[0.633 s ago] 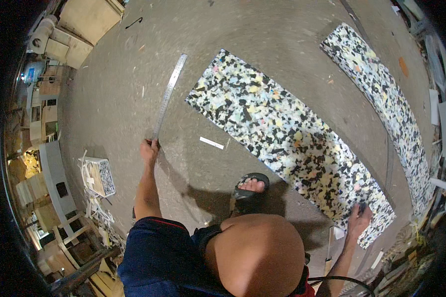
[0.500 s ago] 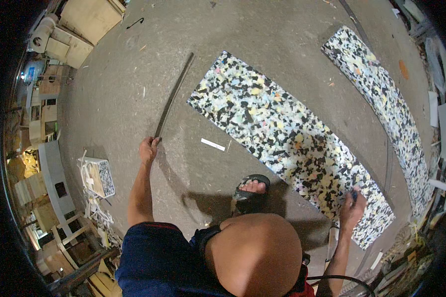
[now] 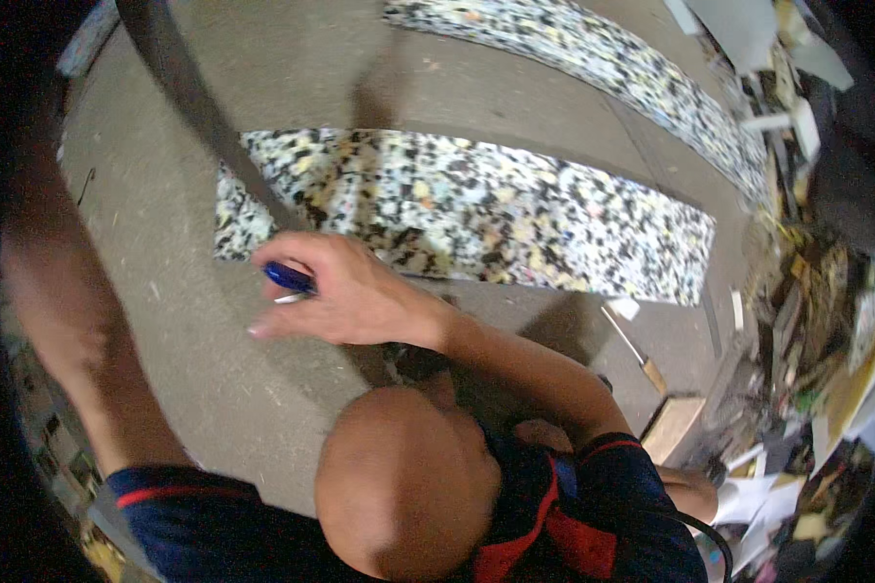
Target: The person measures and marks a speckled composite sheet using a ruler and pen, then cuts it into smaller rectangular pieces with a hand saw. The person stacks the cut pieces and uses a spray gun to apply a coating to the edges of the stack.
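Blue and blurred, a small tool (image 3: 289,278) sits gripped in my right hand (image 3: 360,296), its kind unclear from where I watch. A dark strip (image 3: 190,92) slants down across the left end of a long speckled foam sheet (image 3: 554,223) on the floor (image 3: 185,369), ending right by that hand. My left hand (image 3: 53,262) smears into the shadowed rim; whether its fingers are spread or closed, I cannot tell
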The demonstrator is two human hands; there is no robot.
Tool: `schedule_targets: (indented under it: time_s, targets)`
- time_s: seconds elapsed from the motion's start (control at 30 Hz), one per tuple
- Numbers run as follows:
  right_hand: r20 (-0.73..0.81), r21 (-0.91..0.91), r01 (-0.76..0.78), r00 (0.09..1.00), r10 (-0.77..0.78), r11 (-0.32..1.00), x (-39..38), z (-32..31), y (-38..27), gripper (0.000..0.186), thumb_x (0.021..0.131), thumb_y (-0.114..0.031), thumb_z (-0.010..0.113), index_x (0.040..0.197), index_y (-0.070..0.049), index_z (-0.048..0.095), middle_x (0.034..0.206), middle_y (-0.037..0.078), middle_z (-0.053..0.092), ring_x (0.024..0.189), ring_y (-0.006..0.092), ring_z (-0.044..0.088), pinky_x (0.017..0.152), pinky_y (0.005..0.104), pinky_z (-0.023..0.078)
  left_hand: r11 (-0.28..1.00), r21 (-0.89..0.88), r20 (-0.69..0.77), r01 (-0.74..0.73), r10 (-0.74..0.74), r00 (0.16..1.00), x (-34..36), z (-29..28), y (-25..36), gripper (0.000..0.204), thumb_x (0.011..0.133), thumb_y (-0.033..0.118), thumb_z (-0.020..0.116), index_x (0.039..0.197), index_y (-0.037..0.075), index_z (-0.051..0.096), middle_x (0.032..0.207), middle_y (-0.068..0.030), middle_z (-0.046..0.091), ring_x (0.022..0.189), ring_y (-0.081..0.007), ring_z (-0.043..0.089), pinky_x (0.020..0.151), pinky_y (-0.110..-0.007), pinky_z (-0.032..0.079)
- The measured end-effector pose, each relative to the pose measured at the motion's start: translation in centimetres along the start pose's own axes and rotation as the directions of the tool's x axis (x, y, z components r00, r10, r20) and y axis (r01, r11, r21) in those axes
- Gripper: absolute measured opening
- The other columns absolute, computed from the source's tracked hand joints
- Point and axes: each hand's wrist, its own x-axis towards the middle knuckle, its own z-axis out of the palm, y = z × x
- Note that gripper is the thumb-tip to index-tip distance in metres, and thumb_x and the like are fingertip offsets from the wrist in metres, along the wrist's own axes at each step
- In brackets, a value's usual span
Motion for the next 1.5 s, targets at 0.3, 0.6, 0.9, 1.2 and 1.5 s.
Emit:
schedule_targets:
  time_s: [0.3, 0.6, 0.9, 1.2, 1.5]
  targets:
    - [-0.434, -0.847, -0.064, 0.655, -0.618, 0.527, -3.8, -5.3, -8.7, 0.061, 0.068, -0.022, 0.093, 0.117, -0.001, 0.062, 0.099, 0.014, 0.062, 0.078, 0.026, 0.062, 0.064, 0.0354, 0.051, 0.937, -0.012, -0.5, 0.35, -0.309, 0.809, -5.7, -6.9, -11.6, 0.035, 0.11, 0.029, 0.038, 0.117, -0.001, 0.053, 0.098, -0.0151, 0.063, 0.087, -0.0208, 0.064, 0.078, -0.034, 0.056]
    - [-0.576, -0.816, -0.574, 0.805, -0.141, 0.059, -16.2, -10.5, 0.8, 0.069, 0.083, -0.025, 0.082, 0.14, -0.004, 0.048, 0.124, 0.024, 0.058, 0.1, 0.0412, 0.066, 0.083, 0.0465, 0.055, -0.137, -0.936, -0.034, -0.324, -0.882, 0.471, -16.2, 29.6, -14.2, 0.042, 0.111, 0.026, 0.029, 0.146, 0.007, 0.017, 0.133, -0.0268, 0.046, 0.122, -0.0416, 0.055, 0.099, -0.057, 0.053]
    - [-0.468, -0.884, -0.437, 0.831, 0.301, -0.168, -28.2, -19.1, 6.7, 0.048, 0.074, -0.016, 0.084, 0.117, -0.007, 0.065, 0.107, 0.019, 0.068, 0.088, 0.0397, 0.069, 0.071, 0.0469, 0.055, -0.173, -0.935, 0.3, 0.311, -0.854, 0.424, -22.6, 36.4, -16.3, 0.038, 0.104, 0.034, 0.054, 0.118, -0.001, 0.054, 0.104, -0.0186, 0.069, 0.088, -0.0334, 0.073, 0.065, -0.044, 0.061]
    - [-0.461, -0.886, -0.457, 0.847, 0.265, -0.08, -32.0, -21.3, 6.5, 0.053, 0.07, -0.028, 0.091, 0.106, 0.001, 0.065, 0.09, 0.022, 0.068, 0.082, 0.0428, 0.067, 0.069, 0.0468, 0.052, 0.565, 0.003, -0.922, 0.825, -0.317, 0.221, -29.7, 19.0, -23.6, 0.05, 0.08, 0.033, 0.08, 0.115, 0.0, 0.067, 0.107, -0.0187, 0.067, 0.104, -0.0363, 0.062, 0.096, -0.048, 0.044]
    - [-0.549, -0.801, -0.597, 0.76, 0.349, 0.041, -29.6, -20.3, 6.5, 0.051, 0.07, -0.022, 0.09, 0.106, 0.001, 0.063, 0.096, 0.022, 0.068, 0.088, 0.0434, 0.066, 0.077, 0.0469, 0.052, 0.563, 0.023, -0.859, 0.826, -0.412, 0.305, -28.7, 16.6, -29.6, 0.058, 0.079, 0.039, 0.082, 0.123, 0.003, 0.069, 0.113, -0.0199, 0.069, 0.105, -0.0349, 0.065, 0.098, -0.05, 0.045]
